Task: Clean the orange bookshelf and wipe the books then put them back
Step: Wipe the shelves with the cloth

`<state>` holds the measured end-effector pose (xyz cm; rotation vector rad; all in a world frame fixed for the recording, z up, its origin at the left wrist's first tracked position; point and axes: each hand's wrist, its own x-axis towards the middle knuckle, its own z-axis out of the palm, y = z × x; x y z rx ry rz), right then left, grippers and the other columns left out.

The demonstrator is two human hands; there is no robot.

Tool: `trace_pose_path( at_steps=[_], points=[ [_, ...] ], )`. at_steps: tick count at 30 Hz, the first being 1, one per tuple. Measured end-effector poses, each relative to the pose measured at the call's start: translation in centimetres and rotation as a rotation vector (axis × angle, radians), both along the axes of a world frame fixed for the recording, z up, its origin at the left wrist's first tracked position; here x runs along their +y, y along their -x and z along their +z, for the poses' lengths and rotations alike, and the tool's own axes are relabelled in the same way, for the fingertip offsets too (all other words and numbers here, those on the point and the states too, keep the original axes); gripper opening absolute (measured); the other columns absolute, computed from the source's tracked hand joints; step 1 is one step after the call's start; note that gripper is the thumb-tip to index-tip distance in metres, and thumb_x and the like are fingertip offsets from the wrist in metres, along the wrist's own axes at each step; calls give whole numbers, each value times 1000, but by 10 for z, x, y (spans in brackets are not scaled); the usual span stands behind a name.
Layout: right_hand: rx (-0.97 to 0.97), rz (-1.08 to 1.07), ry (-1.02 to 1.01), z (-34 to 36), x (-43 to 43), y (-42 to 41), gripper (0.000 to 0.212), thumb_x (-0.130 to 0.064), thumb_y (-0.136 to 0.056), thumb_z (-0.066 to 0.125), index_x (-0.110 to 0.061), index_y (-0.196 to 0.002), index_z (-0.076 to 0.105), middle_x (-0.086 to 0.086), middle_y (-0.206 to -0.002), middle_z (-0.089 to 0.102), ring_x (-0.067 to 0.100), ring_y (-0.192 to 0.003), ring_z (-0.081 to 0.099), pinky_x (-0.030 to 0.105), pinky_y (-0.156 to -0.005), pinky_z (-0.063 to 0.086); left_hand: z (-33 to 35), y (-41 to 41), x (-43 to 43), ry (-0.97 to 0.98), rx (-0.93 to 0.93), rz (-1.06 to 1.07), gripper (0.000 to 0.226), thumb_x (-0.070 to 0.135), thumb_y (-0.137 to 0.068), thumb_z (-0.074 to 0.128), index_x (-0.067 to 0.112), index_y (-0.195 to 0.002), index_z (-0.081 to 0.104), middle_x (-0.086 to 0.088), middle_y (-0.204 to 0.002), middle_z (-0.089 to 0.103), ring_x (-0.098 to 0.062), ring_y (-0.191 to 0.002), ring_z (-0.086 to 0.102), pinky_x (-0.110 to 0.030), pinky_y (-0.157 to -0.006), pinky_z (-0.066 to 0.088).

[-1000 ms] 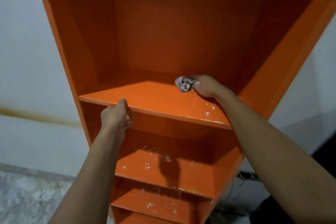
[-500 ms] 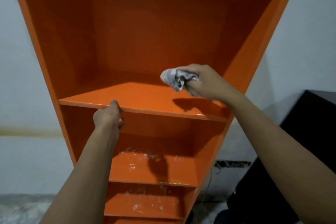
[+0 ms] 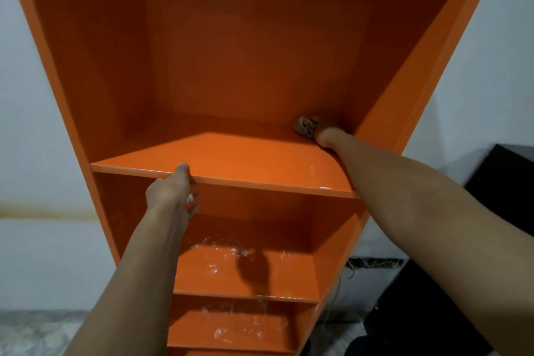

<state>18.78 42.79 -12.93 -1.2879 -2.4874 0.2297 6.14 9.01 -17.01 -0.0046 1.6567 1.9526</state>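
The orange bookshelf (image 3: 248, 52) stands open in front of me with no books on it. My right hand (image 3: 328, 136) reaches deep into the back right corner of the upper shelf board (image 3: 231, 162) and holds a crumpled grey cloth (image 3: 305, 125) against the corner. My left hand (image 3: 173, 191) grips the front edge of that same board, thumb on top and fingers curled under it. Wet white streaks show on the two lower shelves (image 3: 231, 266). No books are in view.
White wall (image 3: 43, 124) lies to the left and right of the shelf. A black piece of furniture (image 3: 502, 182) stands at the right. A cable (image 3: 335, 298) hangs by the shelf's lower right side. Pale marbled floor (image 3: 29, 332) shows at the bottom left.
My right hand has carried the cloth from above the middle of the shelf board down into the back right corner. My left hand has kept its grip on the front edge.
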Motion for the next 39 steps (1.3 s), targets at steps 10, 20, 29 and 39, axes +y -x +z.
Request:
trace_pose_path(
  at_steps=[10,20,29,39],
  points=[
    [147,434,46,3,-175,-87,45,4,-85,45,-24,-110,69,2,-114,67,20,-101,59,35,-85,46,2,1,-5,-33,2,-44,39,36,-97,57,12,-128,54,-1,-100,65,-17,-84,64,-35,-68,49],
    [492,332,-102,22,-209,-103,37,7,-81,49,-20,-94,69,-6,-89,59,9,-81,51,19,-70,41,3,2,-7,-15,3,-62,40,37,-96,59,10,-126,58,0,-95,63,-17,-80,62,-36,-69,48],
    [6,-104,-149,41,-89,-25,18,-12,-95,50,-12,-86,65,15,-108,66,33,-102,62,35,-78,48,2,5,-6,21,3,-72,37,37,-97,57,11,-122,59,-2,-109,65,-18,-82,62,-36,-71,49],
    [-335,-134,-188,23,-80,-22,27,-14,-100,42,-10,-115,63,13,-125,61,31,-113,59,39,-90,48,1,2,-6,12,20,-62,35,36,-98,56,8,-118,59,-4,-103,63,-24,-94,63,-39,-77,49]
  ],
)
